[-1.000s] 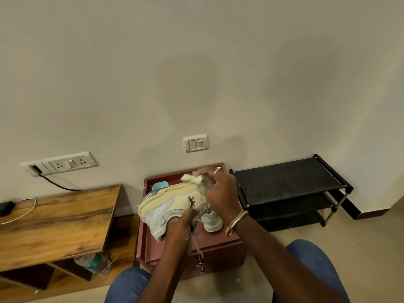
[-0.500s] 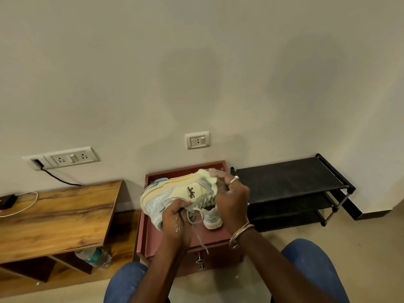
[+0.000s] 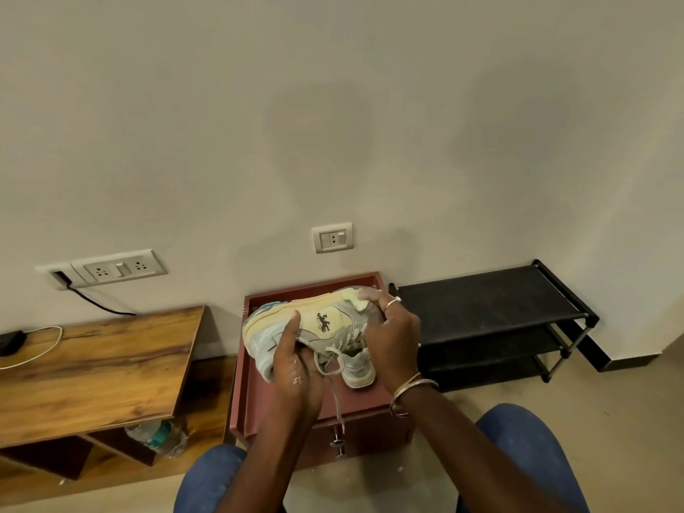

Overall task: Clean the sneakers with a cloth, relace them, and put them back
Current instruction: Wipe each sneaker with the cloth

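Pale yellow sneaker (image 3: 314,327), laces loose.

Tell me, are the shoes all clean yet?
Not yet, and nothing looks finished. Right now the left hand holds one sneaker while the right hand presses a yellow cloth on its end. Left to do: its lace hangs loose, the other sneaker waits on the red cabinet, and neither is on the black shoe rack.
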